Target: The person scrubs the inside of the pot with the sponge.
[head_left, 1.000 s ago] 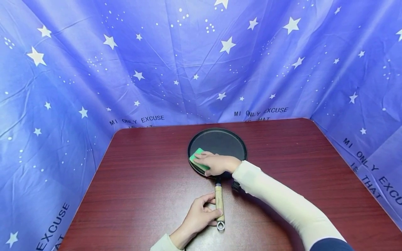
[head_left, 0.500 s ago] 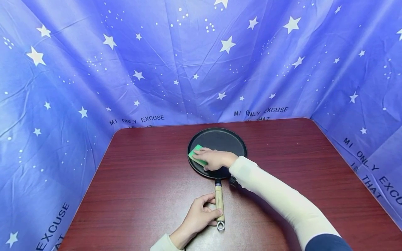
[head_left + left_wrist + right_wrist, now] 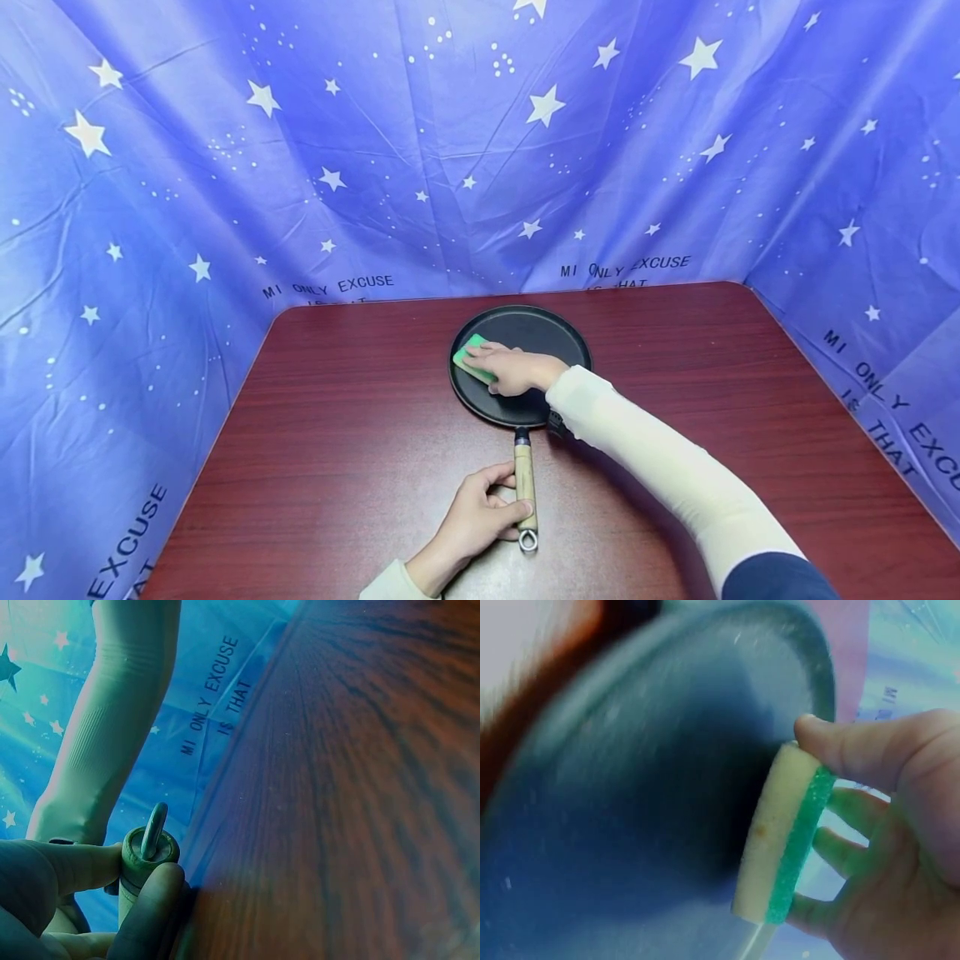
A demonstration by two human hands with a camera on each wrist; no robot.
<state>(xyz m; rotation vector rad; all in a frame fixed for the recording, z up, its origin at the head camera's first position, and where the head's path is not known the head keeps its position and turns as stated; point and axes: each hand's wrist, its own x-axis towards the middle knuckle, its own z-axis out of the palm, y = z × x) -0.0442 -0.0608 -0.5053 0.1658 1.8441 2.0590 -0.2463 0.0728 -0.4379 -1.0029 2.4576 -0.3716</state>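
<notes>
A round black frying pan (image 3: 551,335) lies on the table with its pale wooden handle (image 3: 523,471) toward me. My left hand (image 3: 477,512) grips that handle between thumb and fingers, close to the metal hanging ring (image 3: 528,541). In the left wrist view, thumb and fingers sit around the handle's end (image 3: 132,864). Over the left part of the pan, my right hand (image 3: 516,370) holds a green and cream sponge (image 3: 782,836) against the inner surface. The right wrist view has the cream side facing the pan, the fingers on the green side and the thumb at one edge.
The dark red wooden table (image 3: 337,400) extends on both sides of the pan. Behind it and along the sides hangs a blue curtain (image 3: 420,150) with white stars and printed words. A light sleeve (image 3: 660,458) covers the right arm, which crosses the table's right half.
My right hand has slid the sponge away from me, up the pan's left side. The left hand and the handle have stayed in place.
</notes>
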